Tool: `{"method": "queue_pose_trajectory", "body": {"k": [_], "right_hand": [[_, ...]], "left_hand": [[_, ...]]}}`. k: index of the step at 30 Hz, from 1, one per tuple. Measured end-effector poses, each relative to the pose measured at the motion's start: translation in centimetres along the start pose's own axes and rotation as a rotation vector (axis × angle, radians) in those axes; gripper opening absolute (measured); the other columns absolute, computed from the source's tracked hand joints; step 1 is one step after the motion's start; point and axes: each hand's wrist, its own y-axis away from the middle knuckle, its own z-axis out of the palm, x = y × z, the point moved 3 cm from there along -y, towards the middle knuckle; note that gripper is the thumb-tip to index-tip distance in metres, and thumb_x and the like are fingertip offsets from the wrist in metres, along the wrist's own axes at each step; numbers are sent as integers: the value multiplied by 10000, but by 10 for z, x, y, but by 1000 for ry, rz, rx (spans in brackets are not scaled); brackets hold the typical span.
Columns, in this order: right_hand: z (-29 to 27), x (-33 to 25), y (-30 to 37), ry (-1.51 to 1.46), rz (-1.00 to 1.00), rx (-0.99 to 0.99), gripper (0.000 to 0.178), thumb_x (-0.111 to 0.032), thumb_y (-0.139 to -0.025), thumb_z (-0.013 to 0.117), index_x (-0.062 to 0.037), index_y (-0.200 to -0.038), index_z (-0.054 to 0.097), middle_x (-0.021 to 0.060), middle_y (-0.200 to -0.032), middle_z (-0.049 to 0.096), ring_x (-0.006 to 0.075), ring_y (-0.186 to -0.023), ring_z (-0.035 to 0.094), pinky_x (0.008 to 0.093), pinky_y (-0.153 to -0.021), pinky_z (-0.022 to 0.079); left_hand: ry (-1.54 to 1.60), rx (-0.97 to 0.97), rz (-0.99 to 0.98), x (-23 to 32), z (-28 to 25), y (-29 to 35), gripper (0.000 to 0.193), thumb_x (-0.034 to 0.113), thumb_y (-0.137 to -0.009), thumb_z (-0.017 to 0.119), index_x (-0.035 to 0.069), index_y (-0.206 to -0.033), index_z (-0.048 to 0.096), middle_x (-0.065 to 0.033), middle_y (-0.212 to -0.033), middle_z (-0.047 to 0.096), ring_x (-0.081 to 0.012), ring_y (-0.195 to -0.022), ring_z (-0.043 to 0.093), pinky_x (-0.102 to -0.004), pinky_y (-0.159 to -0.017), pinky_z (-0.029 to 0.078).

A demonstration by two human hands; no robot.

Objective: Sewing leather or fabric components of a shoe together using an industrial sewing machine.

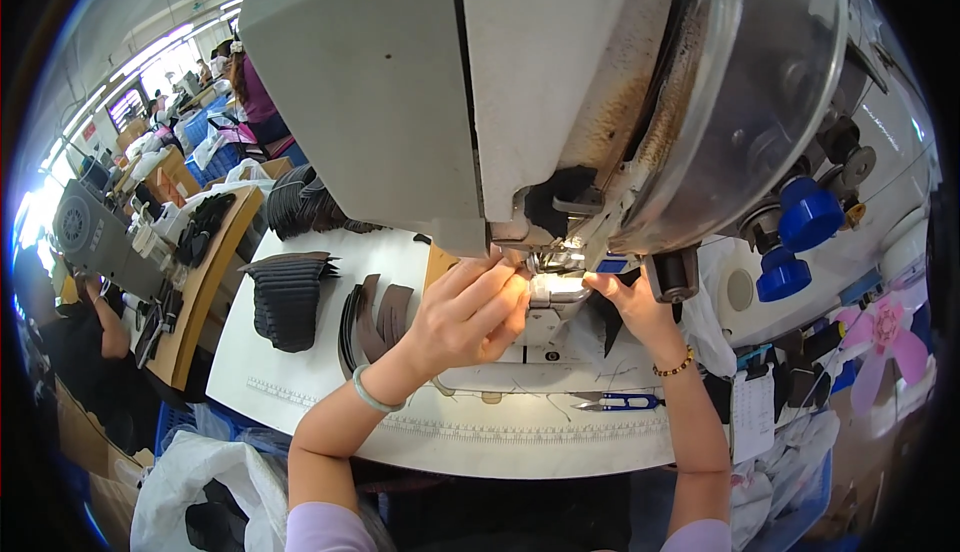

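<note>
The fingers of the left hand are bent and drawn near to each other, with their tips at the lit sewing point of the sewing machine. These tips are partly hidden, so I cannot tell if they pinch something. The right hand is on the other side of this sewing point; its thumb is stretched toward the sewing machine, and the other fingers are mostly out of sight. Whether this hand grips anything, I also cannot tell. A dark piece lies just below the right thumb, close beside the sewing machine's narrow bed.

On the left wrist is a pale green bangle, on the right wrist a beaded bracelet. In front of the sewing machine, on the white table, lie blue-handled snips. To the left of the sewing machine there are curved strips in brown and dark colour, then a stack of dark pieces, and behind it a dark pile. On the right side of the sewing machine are two blue knobs and, farther away, a pink flower-shaped object. Well to the left of the sewing machine, a co-worker in dark clothes is near a grey machine.
</note>
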Motion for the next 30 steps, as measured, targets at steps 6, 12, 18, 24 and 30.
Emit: {"method": "queue_pose_trajectory", "body": {"k": [6, 12, 18, 24, 30], "right_hand": [[-4, -8, 0, 173, -261, 83, 494, -244, -830, 798, 33, -1162, 561, 85, -1082, 621, 162, -983, 599, 315, -869, 506], [-16, -24, 3, -121, -76, 122, 501, -393, -769, 815, -24, -1062, 645, 154, -1213, 558, 255, -1118, 516, 389, -996, 388], [-36, -15, -2, -538, 277, 175, 430, -155, -802, 780, 8, -1156, 598, 59, -1065, 655, 130, -968, 601, 283, -903, 470], [-31, -69, 46, -898, 524, 177, 287, -56, -823, 674, 21, -1092, 612, 102, -1019, 658, 176, -915, 648, 315, -850, 535], [28, -61, 150, -485, 50, 535, 280, -19, -942, 571, 106, -1192, 566, 172, -1205, 626, 245, -1079, 626, 345, -966, 486]], "left_hand": [[-28, 9, 36, 0, 0, 3, 220, -9, -691, 716, -31, -899, 648, -130, -928, 636, -291, -807, 645, -351, -698, 552], [-27, 57, 35, 1, 8, 5, 178, -26, -719, 680, -37, -896, 661, -158, -942, 667, -353, -841, 671, -373, -729, 574], [-13, 68, -31, -11, 9, 18, 257, -23, -762, 651, -23, -1019, 648, -176, -999, 670, -367, -937, 661, -393, -810, 554], [65, -18, -581, 13, -6, 25, 537, 162, -876, 699, 1, -1340, 479, -178, -1334, 557, -323, -1175, 582, -392, -1012, 454], [694, -237, -851, 74, -28, 69, 586, 186, -854, 753, 50, -1359, 489, -135, -1217, 634, -229, -1062, 631, -344, -908, 503]]}}
